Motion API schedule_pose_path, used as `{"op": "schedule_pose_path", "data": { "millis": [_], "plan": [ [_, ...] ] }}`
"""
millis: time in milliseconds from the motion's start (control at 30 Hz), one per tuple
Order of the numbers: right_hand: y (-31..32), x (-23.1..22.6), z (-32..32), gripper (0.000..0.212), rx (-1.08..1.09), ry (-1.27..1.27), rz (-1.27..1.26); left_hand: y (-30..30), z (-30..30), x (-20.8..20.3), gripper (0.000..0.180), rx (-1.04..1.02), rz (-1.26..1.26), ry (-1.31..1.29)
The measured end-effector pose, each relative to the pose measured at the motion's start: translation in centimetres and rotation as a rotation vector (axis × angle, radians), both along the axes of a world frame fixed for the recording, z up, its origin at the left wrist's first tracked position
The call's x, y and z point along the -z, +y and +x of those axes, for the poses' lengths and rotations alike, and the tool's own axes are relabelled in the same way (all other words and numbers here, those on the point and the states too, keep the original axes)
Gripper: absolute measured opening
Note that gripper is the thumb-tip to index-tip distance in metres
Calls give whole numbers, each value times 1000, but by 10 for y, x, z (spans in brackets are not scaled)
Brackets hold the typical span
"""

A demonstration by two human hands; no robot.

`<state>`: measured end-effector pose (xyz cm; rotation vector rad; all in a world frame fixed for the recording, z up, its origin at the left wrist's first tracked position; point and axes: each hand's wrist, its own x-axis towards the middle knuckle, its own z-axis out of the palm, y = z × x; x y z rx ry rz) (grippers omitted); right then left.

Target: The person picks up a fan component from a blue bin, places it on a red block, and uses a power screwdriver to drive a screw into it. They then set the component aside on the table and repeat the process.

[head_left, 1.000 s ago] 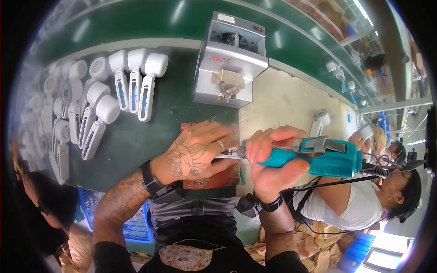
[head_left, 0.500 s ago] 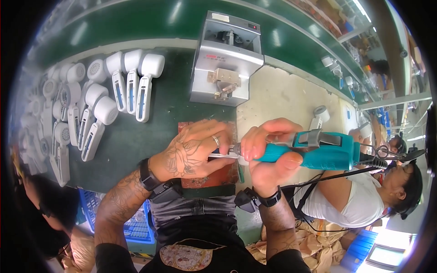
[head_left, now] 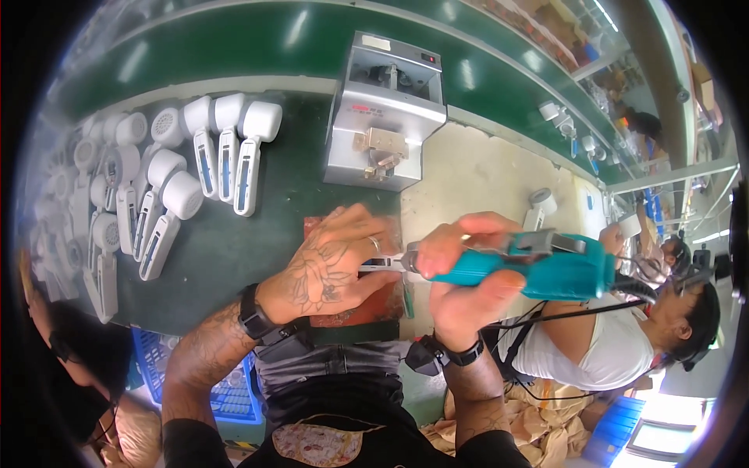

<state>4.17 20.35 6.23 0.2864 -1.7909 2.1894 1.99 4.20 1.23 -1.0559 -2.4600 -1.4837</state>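
Note:
In the middle, my left hand (head_left: 331,265) is closed on a white handle-like piece (head_left: 381,265) with a dark slot. Most of that piece is hidden under my fingers. Gripped in my right hand (head_left: 460,269) is a teal electric screwdriver (head_left: 566,269), lying almost level, with its cord leading off to the right. Its tip end meets the right end of the white piece, close to my left fingertips; the exact contact is too small to make out. Beneath my hands lies a reddish mat (head_left: 351,310).
White round-headed handheld devices (head_left: 246,160), several with blue strips in their handles, fill the bench's left side. A silver screw-feeder machine (head_left: 382,117) stands ahead. Another white device (head_left: 538,207) lies right. A blue basket (head_left: 238,402) is below; a co-worker (head_left: 605,343) sits at right.
The screwdriver's back end has dropped slightly, and my right hand has shifted a little with it. My left hand keeps its hold on the white piece. The whole view has shifted slightly.

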Motion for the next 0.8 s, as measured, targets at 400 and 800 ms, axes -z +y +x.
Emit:
{"op": "schedule_pose_path", "data": {
  "millis": [400, 800],
  "plan": [
    [-31, -11, -93, 46, 32, 171, 248, -8, 4, 15, 39, -95, -139, 126],
    [-39, 4, -101, 39, -43, 133, 230, -9, -1, 17, 44, -85, -142, 119]
  ]
}}
